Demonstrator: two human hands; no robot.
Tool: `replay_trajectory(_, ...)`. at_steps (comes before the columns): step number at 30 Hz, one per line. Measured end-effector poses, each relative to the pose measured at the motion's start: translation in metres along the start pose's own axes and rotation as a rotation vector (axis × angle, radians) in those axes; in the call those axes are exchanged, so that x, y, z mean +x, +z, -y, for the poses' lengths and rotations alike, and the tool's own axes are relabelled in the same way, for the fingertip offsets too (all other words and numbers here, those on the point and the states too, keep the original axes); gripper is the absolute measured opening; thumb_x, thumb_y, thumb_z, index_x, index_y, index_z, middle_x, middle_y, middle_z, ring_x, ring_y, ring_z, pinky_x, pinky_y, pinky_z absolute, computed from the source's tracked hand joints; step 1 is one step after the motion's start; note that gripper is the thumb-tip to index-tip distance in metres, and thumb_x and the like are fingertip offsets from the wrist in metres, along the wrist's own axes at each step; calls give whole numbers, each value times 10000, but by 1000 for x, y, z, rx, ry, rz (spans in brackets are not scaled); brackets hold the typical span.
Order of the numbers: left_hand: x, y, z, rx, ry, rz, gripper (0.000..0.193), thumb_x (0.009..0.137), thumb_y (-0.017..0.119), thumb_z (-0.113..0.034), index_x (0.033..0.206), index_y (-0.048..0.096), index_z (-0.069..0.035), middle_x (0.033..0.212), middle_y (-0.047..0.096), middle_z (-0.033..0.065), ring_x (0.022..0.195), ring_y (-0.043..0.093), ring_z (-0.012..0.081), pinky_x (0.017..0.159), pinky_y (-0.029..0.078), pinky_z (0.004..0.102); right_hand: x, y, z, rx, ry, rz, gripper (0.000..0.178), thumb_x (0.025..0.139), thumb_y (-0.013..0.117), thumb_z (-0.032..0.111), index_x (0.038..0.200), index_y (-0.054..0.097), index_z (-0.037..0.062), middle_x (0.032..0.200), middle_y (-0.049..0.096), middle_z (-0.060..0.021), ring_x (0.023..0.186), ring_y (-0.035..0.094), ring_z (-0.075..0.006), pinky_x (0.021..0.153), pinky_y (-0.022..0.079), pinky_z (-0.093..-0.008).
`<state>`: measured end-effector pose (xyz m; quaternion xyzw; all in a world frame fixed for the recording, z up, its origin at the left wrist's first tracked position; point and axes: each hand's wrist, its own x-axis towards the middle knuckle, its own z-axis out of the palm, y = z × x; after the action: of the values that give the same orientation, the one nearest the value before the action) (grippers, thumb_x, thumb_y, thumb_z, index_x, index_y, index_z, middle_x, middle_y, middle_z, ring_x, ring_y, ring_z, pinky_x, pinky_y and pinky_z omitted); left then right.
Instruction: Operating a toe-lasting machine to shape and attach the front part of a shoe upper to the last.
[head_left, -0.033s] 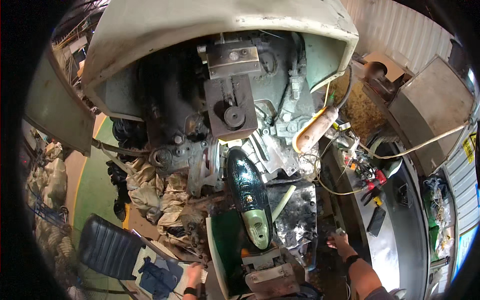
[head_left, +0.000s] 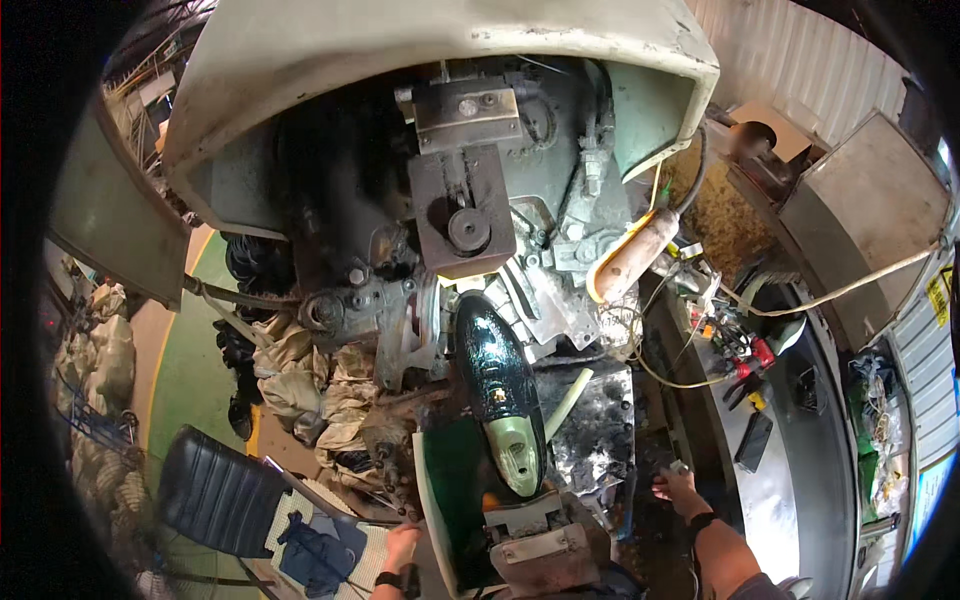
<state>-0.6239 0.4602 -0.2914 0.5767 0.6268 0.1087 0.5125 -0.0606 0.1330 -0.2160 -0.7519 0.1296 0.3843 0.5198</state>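
In the middle of the machine lies a shoe-shaped piece, its long front part glossy black (head_left: 492, 355) and its near end a pale green last (head_left: 516, 456). Below that end stands a worn metal block (head_left: 540, 550). My left hand (head_left: 402, 545), with a dark band at the wrist, is by the rod ends left of the green-lined guard (head_left: 450, 500). Its fingers look curled; what they hold is too small to make out. Low on the right, my right hand (head_left: 678, 490) is closed around a small pale thing at its fingertips. Neither hand touches the shoe-shaped piece.
A big cream hood (head_left: 440, 35) arches over the machine. An elongated lamp (head_left: 635, 255) hangs at the right on a cable. Pliers (head_left: 748, 392) and a black phone-like box (head_left: 753, 442) lie on the right ledge. A black chair (head_left: 215, 490) and cloth bundles (head_left: 292, 385) are at the left.
My left hand has moved slightly right and up, closer to the guard. My right hand and the shoe-shaped piece stay almost where they were.
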Motion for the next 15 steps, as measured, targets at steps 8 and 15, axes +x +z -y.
replay_trajectory(8, -40, 9, -127, 148, 517, -602, 173, 814, 585, 32, 949, 694, 26, 895, 695, 164, 846, 654, 339, 784, 518, 404, -22, -46, -61, -77, 76, 57, 158, 969, 658, 140, 1052, 554, 56, 881, 682, -111, 690, 696, -248, 633, 610, -407)
replay_trajectory(15, -27, 121, -122, -146, 649, 580, 415, 719, 749, -20, 1124, 664, -5, 1061, 693, 174, 1020, 645, 381, 934, 515, 399, -19, 3, -26, -8, 57, 98, 185, 975, 660, 137, 1071, 544, 29, 937, 694, -147, 697, 703, -242, 624, 615, -372)
